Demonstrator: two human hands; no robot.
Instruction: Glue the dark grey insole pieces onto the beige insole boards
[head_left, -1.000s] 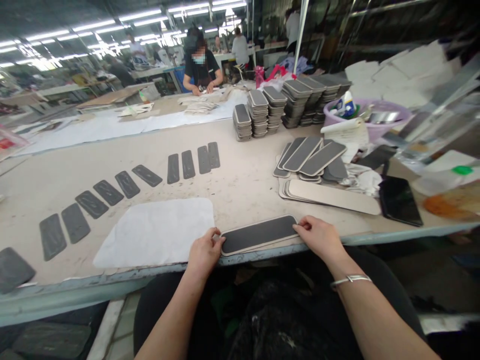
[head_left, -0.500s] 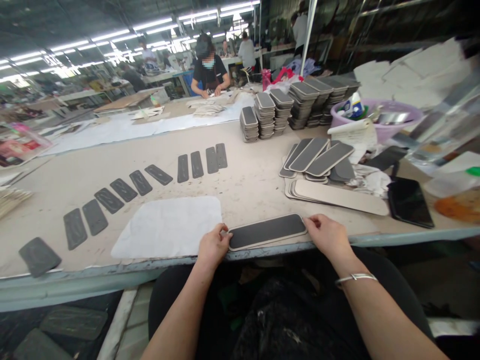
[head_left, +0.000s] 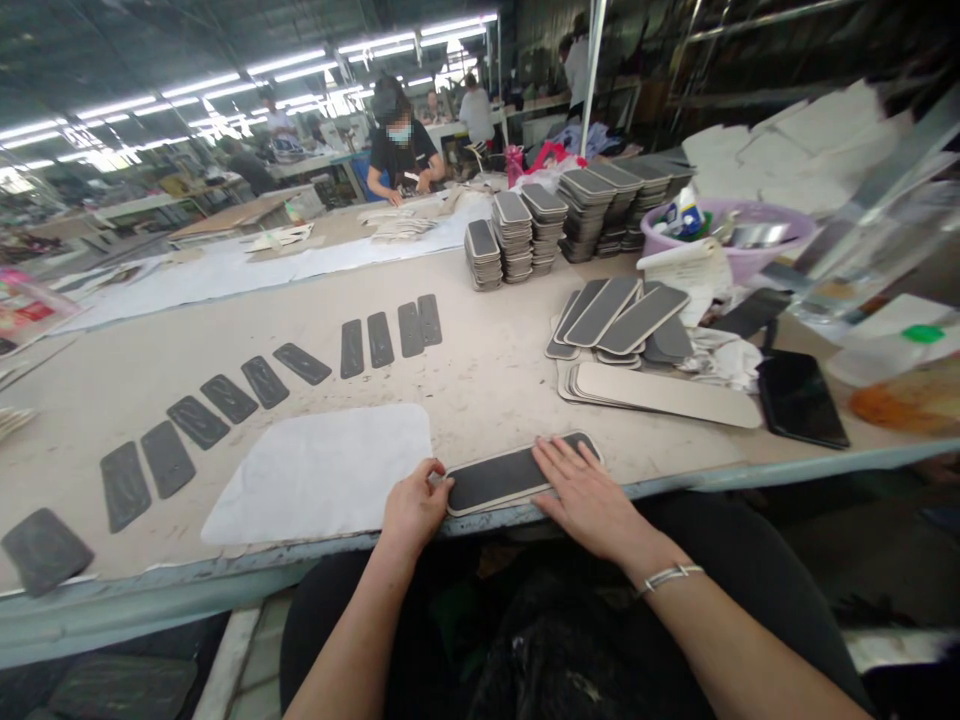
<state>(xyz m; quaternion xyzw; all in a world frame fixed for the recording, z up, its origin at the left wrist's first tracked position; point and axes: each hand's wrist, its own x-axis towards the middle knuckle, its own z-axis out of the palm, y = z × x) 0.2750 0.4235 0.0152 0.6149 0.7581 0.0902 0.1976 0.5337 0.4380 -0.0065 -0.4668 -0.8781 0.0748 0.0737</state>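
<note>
A long dark pad with a pale backing lies at the near edge of the table. My left hand is closed in a pinch on the pad's left end. My right hand lies flat on the pad's right half with its fingers stretched out. A white cloth lies just left of the pad.
A curved row of several dark pads runs across the table's left. Right of centre lie fanned pads on pale backings, a black phone, stacked pads and a purple basin. A person works at the far end.
My right hand has moved from the pad's right end onto its top and now lies flat on it. My left hand stays at the left end.
</note>
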